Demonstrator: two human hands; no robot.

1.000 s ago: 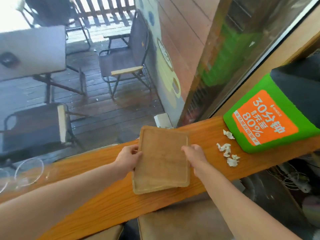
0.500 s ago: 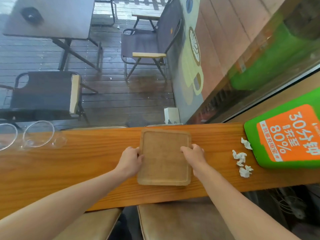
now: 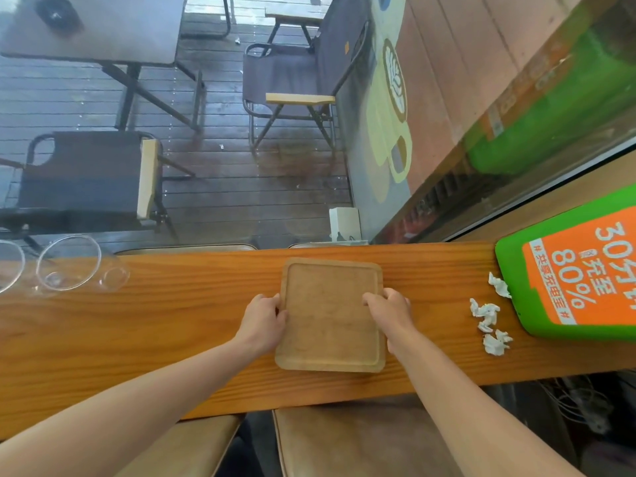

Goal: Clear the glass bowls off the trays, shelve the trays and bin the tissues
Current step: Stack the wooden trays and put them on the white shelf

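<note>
Since a second ago the tray [image 3: 330,315] has levelled out — earlier it sat tilted with its near edge past the counter lip, now it lies square on the wooden surface [image 3: 172,325], near the middle, near edge just inside the surface's front edge. Looks like one tray on top of another, but can't confirm the stack. Left hand [image 3: 262,320] clamps the left rim, fingers wrapped over the edge; right hand [image 3: 389,309] clamps the right rim, fingers [image 3: 373,301] curled onto the top face. Both hands closed on the tray.

Tissues [image 3: 490,321] — three crumpled white wads on the surface right of the tray, well apart from it, just beside the green and orange sign [image 3: 578,270]. Topmost wad touches the sign's edge.

Glass bowls [image 3: 69,266] sit at the far left of the surface, against the window, well apart from the tray. Two brown cushioned seats [image 3: 361,442] below the surface's front edge.
</note>
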